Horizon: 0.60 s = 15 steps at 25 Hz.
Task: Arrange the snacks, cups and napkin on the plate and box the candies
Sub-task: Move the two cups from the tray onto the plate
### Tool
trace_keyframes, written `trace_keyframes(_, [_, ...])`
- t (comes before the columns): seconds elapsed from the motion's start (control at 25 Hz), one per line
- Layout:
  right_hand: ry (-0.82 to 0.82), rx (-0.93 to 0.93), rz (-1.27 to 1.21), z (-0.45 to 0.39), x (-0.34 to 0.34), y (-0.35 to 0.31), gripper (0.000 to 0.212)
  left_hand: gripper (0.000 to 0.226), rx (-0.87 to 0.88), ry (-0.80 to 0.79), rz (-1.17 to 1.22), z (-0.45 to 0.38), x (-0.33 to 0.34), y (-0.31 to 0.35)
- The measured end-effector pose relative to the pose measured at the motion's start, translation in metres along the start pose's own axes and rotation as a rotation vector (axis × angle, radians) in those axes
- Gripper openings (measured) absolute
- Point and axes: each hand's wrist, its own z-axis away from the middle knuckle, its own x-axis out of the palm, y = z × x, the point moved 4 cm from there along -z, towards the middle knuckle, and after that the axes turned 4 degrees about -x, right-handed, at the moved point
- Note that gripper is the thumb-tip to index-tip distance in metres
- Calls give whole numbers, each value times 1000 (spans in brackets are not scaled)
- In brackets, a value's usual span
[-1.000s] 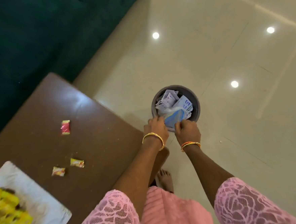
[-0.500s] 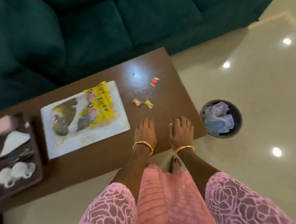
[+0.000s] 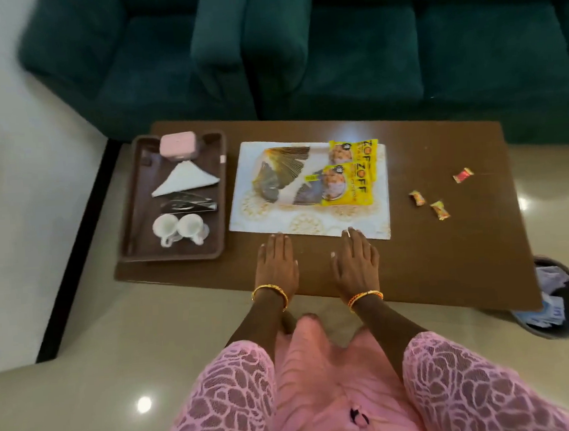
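My left hand [image 3: 276, 263] and my right hand [image 3: 355, 259] lie flat and empty on the brown table [image 3: 447, 254], just in front of a white patterned rectangular plate [image 3: 311, 227]. Two yellow snack packets [image 3: 349, 173] lie on the plate's right part. Three wrapped candies sit on the table to the right: a red one [image 3: 462, 175] and two yellow ones [image 3: 417, 198], [image 3: 440, 210]. A brown tray [image 3: 136, 232] at the left carries a pink box [image 3: 177, 144], a folded white napkin [image 3: 186, 179], a shiny napkin holder [image 3: 188, 203] and two white cups [image 3: 178, 226].
A dark green sofa [image 3: 332, 50] runs behind the table. A round bin [image 3: 568, 320] with crumpled paper stands on the tiled floor at the table's right front corner. My pink dress fills the bottom of the view.
My view has swung left from the bin to the table. Both hands left the bin, moved onto the table and shifted left to the plate's front edge.
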Motion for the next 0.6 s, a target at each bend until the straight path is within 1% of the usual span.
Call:
trace_keyframes(0.08, [-13,-41,17,-8,12,-49,57,60,-42,0,3,-2,-4,-48])
trace_keyframes(0.16, [-26,-63,4,-18,19,-88,54,59,-95,-6,36,-3,-9,-83])
trace_keyframes(0.24, [-81,-113,-9,-28,30,-117,49,58,-169,8,100,-3,-11,-112])
trace_keyframes(0.28, [-118,-147,-16,-34,38,-131,46,57,-235,20,149,-4,-12,-126])
trace_keyframes(0.36, [-249,-208,-35,-50,57,-152,39,53,-410,22,302,-7,-13,-151])
trace_keyframes(0.44, [-381,-240,-58,-64,74,-171,29,44,-582,17,491,-8,-11,-175])
trace_keyframes(0.52, [-450,-247,-107,-82,88,-191,20,35,-688,38,656,-15,-8,-201])
trace_keyframes(0.6, [-481,-255,-175,-100,100,-211,14,32,-762,33,760,-28,-4,-227])
